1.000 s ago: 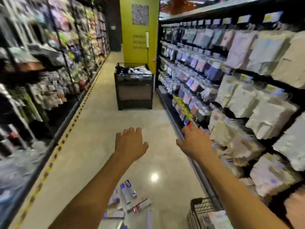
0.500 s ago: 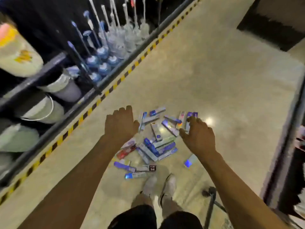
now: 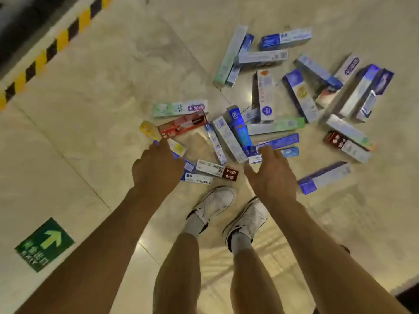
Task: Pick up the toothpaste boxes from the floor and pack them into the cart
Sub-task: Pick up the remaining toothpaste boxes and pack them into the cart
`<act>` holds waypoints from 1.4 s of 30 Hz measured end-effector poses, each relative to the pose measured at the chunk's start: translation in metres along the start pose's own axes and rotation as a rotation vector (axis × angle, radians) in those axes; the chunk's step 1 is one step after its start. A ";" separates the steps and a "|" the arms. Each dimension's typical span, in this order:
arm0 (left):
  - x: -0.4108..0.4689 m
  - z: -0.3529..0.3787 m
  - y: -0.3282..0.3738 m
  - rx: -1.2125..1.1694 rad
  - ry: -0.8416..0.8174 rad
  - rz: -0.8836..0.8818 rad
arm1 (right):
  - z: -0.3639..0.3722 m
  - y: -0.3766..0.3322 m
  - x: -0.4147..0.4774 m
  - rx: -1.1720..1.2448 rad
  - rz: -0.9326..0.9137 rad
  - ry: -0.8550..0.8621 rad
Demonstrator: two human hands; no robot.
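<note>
Pale tiled floor (image 3: 90, 98) of a shop aisle: a person's left hand (image 3: 157, 168) and right hand (image 3: 272, 175) hang apart over toothpaste boxes (image 3: 265, 103) strewn on it, the right splayed, the left's fingertips curled under and hidden, grip impossible to tell; white shoes (image 3: 215, 200) just behind

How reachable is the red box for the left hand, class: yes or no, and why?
Probably yes. The left hand is right beside the red box, which lies uncovered at the pile's near edge; only a yellow box sits between them.
</note>
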State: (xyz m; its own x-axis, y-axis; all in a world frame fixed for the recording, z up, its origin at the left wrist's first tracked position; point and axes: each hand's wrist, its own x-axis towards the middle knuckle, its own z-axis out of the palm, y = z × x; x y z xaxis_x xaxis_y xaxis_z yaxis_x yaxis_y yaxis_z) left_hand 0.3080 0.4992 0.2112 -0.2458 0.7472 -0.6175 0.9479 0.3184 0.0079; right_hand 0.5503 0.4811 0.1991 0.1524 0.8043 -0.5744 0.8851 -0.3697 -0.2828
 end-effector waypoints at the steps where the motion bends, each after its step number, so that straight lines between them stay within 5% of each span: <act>1: 0.014 0.030 -0.006 -0.010 -0.010 -0.044 | 0.028 0.003 0.017 -0.009 -0.014 -0.009; 8: 0.113 0.191 -0.043 -0.114 -0.009 -0.337 | 0.183 0.019 0.124 -0.063 -0.112 0.065; 14: 0.177 0.266 -0.058 -0.369 0.045 -0.507 | 0.244 0.029 0.170 -0.117 -0.138 0.229; 20: 0.190 0.290 -0.052 -0.705 0.130 -0.580 | 0.262 0.034 0.176 -0.276 -0.158 0.323; 26: 0.192 0.305 -0.062 -1.023 0.047 -0.648 | 0.267 0.029 0.177 -0.162 -0.130 0.214; 30: 0.187 0.313 -0.063 -0.961 -0.054 -0.545 | 0.259 0.029 0.174 -0.071 -0.154 0.227; 34: 0.192 0.315 -0.058 -1.047 -0.095 -0.641 | 0.256 0.033 0.170 -0.043 -0.163 0.219; 42: 0.166 0.284 -0.050 -0.881 0.017 -0.640 | 0.226 0.036 0.150 -0.001 -0.174 0.164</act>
State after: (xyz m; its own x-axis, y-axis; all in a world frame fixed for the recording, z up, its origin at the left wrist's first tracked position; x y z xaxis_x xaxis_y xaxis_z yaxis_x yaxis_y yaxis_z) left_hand 0.2773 0.4421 -0.1152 -0.6514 0.2995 -0.6971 0.1669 0.9528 0.2535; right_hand 0.5058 0.4836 -0.0706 0.0667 0.9206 -0.3846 0.9047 -0.2184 -0.3659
